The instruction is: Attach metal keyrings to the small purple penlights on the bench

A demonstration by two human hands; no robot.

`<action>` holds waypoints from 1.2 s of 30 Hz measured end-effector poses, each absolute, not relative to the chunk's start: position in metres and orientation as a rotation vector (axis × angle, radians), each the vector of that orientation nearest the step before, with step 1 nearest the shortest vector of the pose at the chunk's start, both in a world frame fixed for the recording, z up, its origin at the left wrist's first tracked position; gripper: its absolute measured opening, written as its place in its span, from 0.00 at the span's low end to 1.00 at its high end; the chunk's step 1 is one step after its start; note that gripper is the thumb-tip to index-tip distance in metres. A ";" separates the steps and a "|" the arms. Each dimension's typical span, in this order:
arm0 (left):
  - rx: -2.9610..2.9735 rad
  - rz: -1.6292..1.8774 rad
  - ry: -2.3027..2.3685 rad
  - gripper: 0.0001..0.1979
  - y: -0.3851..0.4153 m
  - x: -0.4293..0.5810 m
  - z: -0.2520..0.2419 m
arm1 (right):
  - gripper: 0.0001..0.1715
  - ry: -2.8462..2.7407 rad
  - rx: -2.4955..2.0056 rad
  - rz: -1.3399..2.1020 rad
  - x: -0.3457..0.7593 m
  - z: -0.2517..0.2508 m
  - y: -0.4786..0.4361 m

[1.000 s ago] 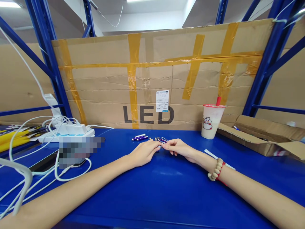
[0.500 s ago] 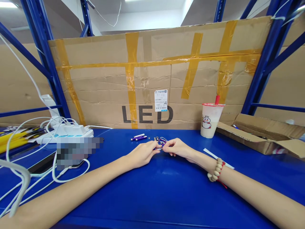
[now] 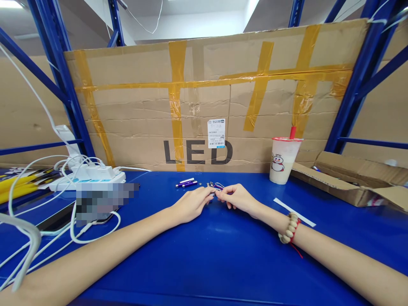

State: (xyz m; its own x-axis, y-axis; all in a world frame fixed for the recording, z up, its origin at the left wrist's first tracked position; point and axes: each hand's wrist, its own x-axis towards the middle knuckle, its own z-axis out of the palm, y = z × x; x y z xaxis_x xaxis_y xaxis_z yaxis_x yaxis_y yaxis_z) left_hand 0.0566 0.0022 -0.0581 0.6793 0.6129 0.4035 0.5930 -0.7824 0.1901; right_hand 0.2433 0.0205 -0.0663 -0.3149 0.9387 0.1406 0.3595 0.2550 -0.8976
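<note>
Over the blue tabletop (image 3: 223,255) my two hands meet fingertip to fingertip. The fingers of my left hand (image 3: 193,205) are closed on a small shiny metal piece (image 3: 211,194), too small to name. My right hand (image 3: 239,199), with a bead bracelet at its wrist, pinches at the right end of the same piece; its fingertips partly cover it. Just behind the fingers lie several small purple and silver parts (image 3: 218,185) with a thin loop of cord. To their left rest slim purple metal tubes (image 3: 188,184) and a small round silver piece (image 3: 200,184).
A milky drink cup (image 3: 282,163) with a red straw stands at the back right, beside an open cardboard box (image 3: 341,187). Near my right forearm is a white strip (image 3: 295,211). White cables and a power strip (image 3: 95,176) crowd the left. Cardboard (image 3: 137,114) walls the back.
Both hands have stayed at nearly the same spot, fingertips together. My fingers have shifted slightly around the small metal piece, and the view has moved a little.
</note>
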 end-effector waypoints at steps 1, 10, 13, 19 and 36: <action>2.840 0.703 1.050 0.13 0.002 0.057 -0.058 | 0.26 -1.814 -1.184 1.020 0.243 -0.067 0.021; 2.892 0.758 1.243 0.13 0.003 0.059 -0.059 | 0.23 -1.855 -0.942 0.633 0.245 -0.065 0.020; 2.871 0.764 1.250 0.12 0.003 0.059 -0.059 | 0.20 -1.918 -0.896 0.410 0.245 -0.062 0.016; 2.821 0.761 1.209 0.13 0.003 0.058 -0.059 | 0.13 -1.978 -0.932 0.170 0.247 -0.061 0.012; 2.860 0.582 1.081 0.12 0.005 0.055 -0.060 | 0.15 -2.190 -0.871 -0.175 0.257 -0.062 0.010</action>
